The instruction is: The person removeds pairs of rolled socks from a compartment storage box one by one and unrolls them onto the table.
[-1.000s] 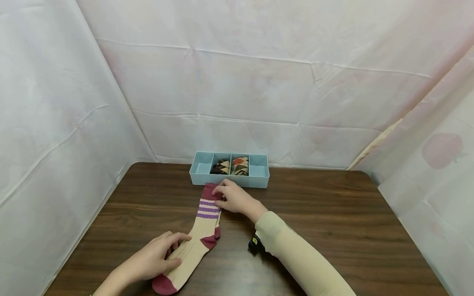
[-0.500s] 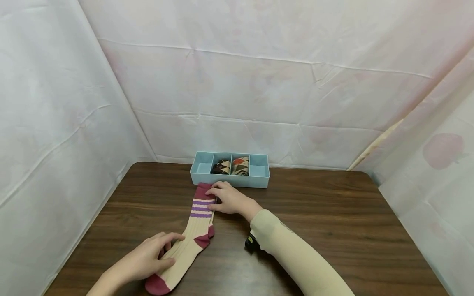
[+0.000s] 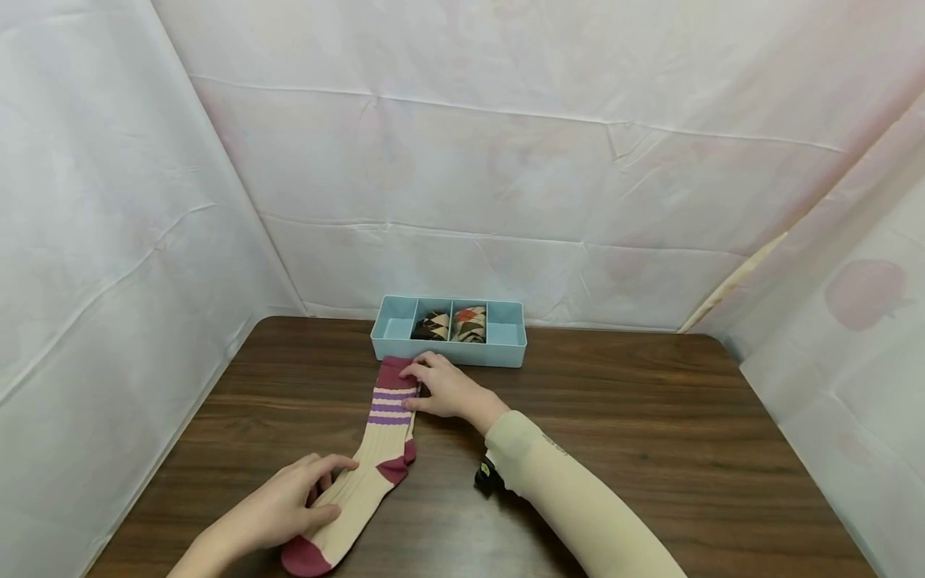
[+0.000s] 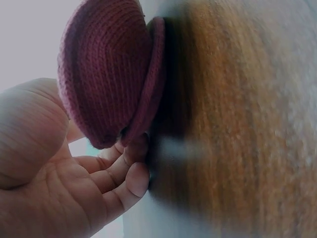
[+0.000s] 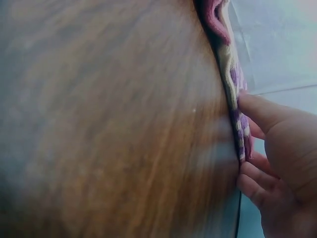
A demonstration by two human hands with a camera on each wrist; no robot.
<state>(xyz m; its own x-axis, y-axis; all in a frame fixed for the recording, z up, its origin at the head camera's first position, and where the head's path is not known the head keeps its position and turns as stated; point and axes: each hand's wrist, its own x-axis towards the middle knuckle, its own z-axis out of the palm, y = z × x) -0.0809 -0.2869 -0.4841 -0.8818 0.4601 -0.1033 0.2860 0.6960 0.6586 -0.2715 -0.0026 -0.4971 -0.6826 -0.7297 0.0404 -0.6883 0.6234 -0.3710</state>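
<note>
A pair of cream socks (image 3: 372, 449) lies flat and stacked on the table, with maroon cuffs, heels and toes and purple stripes. My left hand (image 3: 289, 502) rests on the foot part, thumb and index finger spread over the fabric. In the left wrist view, two maroon toe layers (image 4: 109, 74) appear close up beside the left hand (image 4: 74, 183). My right hand (image 3: 448, 391) touches the striped cuff end from the right, fingertips on the fabric. The right wrist view shows the sock edge (image 5: 233, 74) on the table, with the right thumb (image 5: 255, 109) against it.
A light blue divided box (image 3: 451, 352) stands just beyond the cuffs. Its two middle compartments hold a dark patterned rolled sock (image 3: 432, 327) and an argyle rolled one (image 3: 470, 325). Pale cloth walls (image 3: 477, 185) surround the wooden table (image 3: 614, 417).
Both hands have slid the socks a little to the left across the table, mostly in the first half second. The hands keep nearly the same pose on the fabric.
</note>
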